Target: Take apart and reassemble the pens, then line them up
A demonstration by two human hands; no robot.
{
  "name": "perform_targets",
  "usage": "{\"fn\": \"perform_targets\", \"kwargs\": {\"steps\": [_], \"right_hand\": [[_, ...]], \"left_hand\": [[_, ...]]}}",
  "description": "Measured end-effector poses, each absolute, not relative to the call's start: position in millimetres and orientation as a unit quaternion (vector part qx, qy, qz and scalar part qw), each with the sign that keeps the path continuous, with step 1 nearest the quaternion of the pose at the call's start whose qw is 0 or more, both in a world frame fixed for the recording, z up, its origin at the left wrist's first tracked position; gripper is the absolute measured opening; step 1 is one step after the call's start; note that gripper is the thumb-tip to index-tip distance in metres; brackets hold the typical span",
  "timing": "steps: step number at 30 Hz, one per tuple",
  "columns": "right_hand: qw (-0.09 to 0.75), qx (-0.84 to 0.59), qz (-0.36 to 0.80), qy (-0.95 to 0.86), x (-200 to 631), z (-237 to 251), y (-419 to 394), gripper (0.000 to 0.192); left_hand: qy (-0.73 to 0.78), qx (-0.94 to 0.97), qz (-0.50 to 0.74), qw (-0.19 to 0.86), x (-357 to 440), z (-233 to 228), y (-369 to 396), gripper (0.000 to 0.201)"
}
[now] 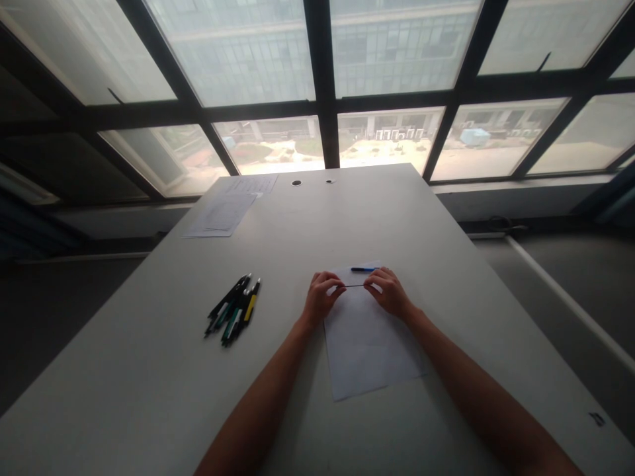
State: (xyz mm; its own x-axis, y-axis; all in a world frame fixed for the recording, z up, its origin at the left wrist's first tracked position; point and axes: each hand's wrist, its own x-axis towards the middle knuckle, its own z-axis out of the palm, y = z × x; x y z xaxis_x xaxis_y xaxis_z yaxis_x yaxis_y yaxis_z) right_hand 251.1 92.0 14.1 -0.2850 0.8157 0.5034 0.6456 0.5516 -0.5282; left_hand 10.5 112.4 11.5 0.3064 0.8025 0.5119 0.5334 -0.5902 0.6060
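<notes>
You pinched a thin dark refill (pixel 354 285) between left hand (pixel 321 297) and right hand (pixel 389 291), level over the paper (pixel 367 344); looked slim, straight

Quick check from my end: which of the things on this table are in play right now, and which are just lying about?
In play:
- thin dark pen, held by its ends between left hand and right hand
- white sheet under the hands
- blue pen at the sheet's far edge

Lying about:
- bundle of pens, left
- papers, far left corner
</notes>
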Motion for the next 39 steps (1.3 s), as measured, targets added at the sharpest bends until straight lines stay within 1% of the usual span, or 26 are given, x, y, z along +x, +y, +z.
{"fn": "perform_targets", "kwargs": {"steps": [5,7,9,11,13,15,18,23,31,33,39], "right_hand": [[0.381,-0.448,0.117,-0.800,247.7,14.7,90.3,0.015],[0.386,-0.448,0.120,-0.797,247.7,14.7,90.4,0.016],[0.395,-0.451,0.122,-0.791,248.4,14.7,90.8,0.016],[0.403,-0.461,0.120,-0.781,249.9,14.7,91.3,0.016],[0.412,-0.479,0.112,-0.766,251.8,14.3,92.2,0.016],[0.425,-0.503,0.101,-0.746,253.6,13.3,93.2,0.017],[0.443,-0.530,0.083,-0.718,255.5,11.0,94.9,0.018],[0.448,-0.540,0.072,-0.708,256.1,9.3,96.0,0.018],[0.445,-0.536,0.076,-0.713,256.8,10.2,95.1,0.017],[0.445,-0.533,0.077,-0.716,257.0,9.9,95.3,0.017],[0.445,-0.511,0.073,-0.732,255.7,9.7,95.6,0.015]], "left_hand": [[0.410,0.796,0.412,0.165,10.2,12.6,111.8,0.007],[0.416,0.798,0.405,0.164,9.5,13.3,112.0,0.019],[0.426,0.794,0.401,0.163,9.0,14.2,112.1,0.037],[0.442,0.780,0.414,0.158,8.6,15.4,111.6,0.047],[0.464,0.758,0.434,0.148,8.4,16.8,110.7,0.043],[0.485,0.743,0.442,0.131,8.1,17.9,109.6,0.031],[0.517,0.746,0.409,0.093,7.5,17.8,108.8,0.017],[0.554,0.759,0.336,0.060,7.1,12.6,109.4,0.016],[0.545,0.774,0.314,0.080,7.0,9.5,110.4,0.008],[0.536,0.773,0.327,0.088,7.3,10.4,111.0,0.007],[0.472,0.758,0.428,0.138,7.0,11.4,113.5,0.004]]}}
